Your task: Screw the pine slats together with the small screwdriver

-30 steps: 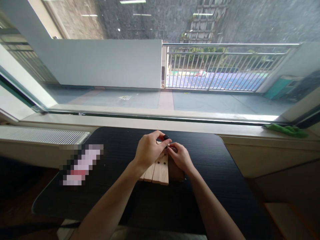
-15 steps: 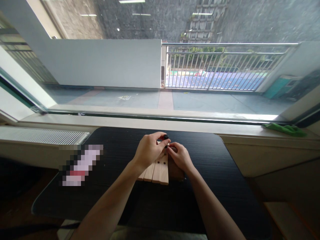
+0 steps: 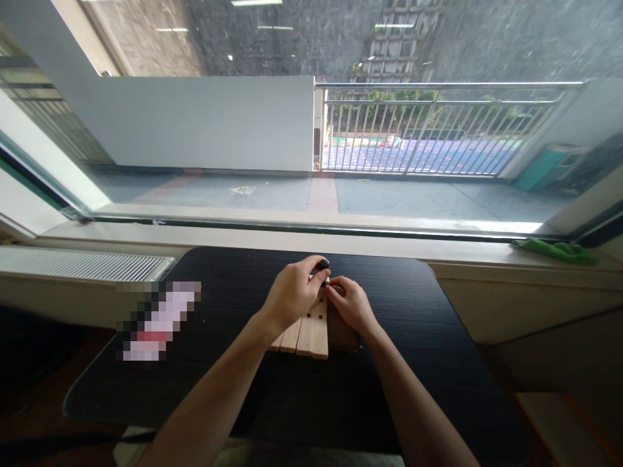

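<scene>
I see a small black knob (image 3: 323, 264) pinched in my left hand (image 3: 291, 295), its grip closed on it with fingertips, right at the far end of the wooden slats (image 3: 311, 327). The slats lie flat at the middle of the black surface (image 3: 413, 337). My right hand (image 3: 351, 307) rests at 3 o'clock of them, fingers curled onto the far end and a darker brown block; I cannot tell what it grasps. A blurred object (image 3: 156, 321) lies at 9 o'clock, a green cloth (image 3: 555, 251) on the sill at 2 o'clock.
</scene>
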`<state>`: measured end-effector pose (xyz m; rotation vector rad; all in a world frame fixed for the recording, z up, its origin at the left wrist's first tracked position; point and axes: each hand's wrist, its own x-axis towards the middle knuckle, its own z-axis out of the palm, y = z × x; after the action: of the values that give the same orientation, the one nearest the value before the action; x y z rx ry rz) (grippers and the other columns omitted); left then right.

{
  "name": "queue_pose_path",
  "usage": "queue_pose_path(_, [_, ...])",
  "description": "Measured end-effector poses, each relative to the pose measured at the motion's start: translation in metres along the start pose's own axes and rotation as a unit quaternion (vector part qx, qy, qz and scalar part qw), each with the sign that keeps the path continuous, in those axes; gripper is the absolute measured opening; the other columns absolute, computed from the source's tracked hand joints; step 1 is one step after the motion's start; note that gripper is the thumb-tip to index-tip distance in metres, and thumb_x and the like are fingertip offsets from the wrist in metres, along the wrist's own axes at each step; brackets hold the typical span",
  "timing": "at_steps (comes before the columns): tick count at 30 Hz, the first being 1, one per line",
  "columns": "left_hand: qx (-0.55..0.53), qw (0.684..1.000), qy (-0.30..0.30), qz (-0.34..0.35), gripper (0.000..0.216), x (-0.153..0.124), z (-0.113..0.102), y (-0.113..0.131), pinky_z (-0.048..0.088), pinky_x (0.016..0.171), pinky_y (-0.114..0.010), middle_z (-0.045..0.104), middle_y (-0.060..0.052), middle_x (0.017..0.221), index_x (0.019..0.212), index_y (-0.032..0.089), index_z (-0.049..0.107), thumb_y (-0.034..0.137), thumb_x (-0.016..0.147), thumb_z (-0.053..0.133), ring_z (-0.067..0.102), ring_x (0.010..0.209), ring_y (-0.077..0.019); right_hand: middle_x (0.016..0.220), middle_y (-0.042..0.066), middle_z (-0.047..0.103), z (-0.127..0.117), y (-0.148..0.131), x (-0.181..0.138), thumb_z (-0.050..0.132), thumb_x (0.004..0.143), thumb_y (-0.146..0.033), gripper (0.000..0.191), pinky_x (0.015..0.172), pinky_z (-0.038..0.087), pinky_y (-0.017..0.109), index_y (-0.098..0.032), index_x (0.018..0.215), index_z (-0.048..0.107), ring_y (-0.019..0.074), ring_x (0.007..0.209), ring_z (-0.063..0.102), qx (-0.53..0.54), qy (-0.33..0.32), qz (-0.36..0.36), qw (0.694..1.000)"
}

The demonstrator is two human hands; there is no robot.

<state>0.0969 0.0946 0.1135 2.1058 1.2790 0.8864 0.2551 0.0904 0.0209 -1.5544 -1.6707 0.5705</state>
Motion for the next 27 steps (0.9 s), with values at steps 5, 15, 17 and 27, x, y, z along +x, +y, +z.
queue_pose_path(5, [-0.023, 1.0, -0.014, 0.008, 0.025, -0.0001, 0.0004, -0.0015, 0.053, 0.078, -0.028, 0.075, -0.008, 0.1, 0.107, 0.018, 0.066, 0.03, 0.092, 0.05, 0.07, 0.092, -0.0224, 0.09, 0.005, 0.072, 0.0004, 0.0006, -0.0005, 0.059, 0.086, -0.035, 0.017, 0.077, 0.043, 0.034, -0.022, 0.085, 0.07, 0.0224, 0.086, 0.062, 0.001, 0.0, -0.002, 1.0])
queue_pose_path(15, [-0.059, 0.998, -0.027, 0.008, 0.026, -0.0007, 0.0, -0.0002, 0.053, 0.061, -0.024, 0.075, -0.008, 0.098, 0.109, 0.018, 0.066, 0.029, 0.092, 0.049, 0.069, 0.068, -0.0164, 0.089, 0.005, 0.072, 0.0009, 0.0009, -0.0004, 0.057, 0.086, -0.036, 0.018, 0.076, 0.042, 0.032, -0.023, 0.085, 0.07, 0.0218, 0.085, 0.062, 0.002, 0.0, -0.002, 1.0])
queue_pose_path(17, [-0.071, 0.997, -0.036, 0.002, 0.027, -0.0017, 0.0001, 0.0, 0.052, 0.057, -0.023, 0.075, -0.007, 0.096, 0.11, 0.018, 0.066, 0.03, 0.093, 0.049, 0.066, 0.059, -0.0141, 0.088, 0.005, 0.072, 0.0008, 0.001, -0.0003, 0.057, 0.086, -0.035, 0.018, 0.075, 0.043, 0.032, -0.022, 0.085, 0.069, 0.0218, 0.084, 0.062, 0.005, -0.003, -0.004, 1.0])
queue_pose_path(27, [-0.056, 0.998, -0.018, 0.016, 0.031, -0.0084, 0.0057, 0.0021, 0.051, 0.057, -0.021, 0.075, -0.003, 0.099, 0.12, 0.023, 0.064, 0.031, 0.094, 0.048, 0.063, 0.055, -0.0104, 0.085, 0.004, 0.072, -0.0001, 0.001, 0.0, 0.057, 0.087, -0.037, 0.019, 0.072, 0.043, 0.032, -0.022, 0.085, 0.069, 0.0218, 0.081, 0.062, 0.009, -0.009, -0.006, 1.0])
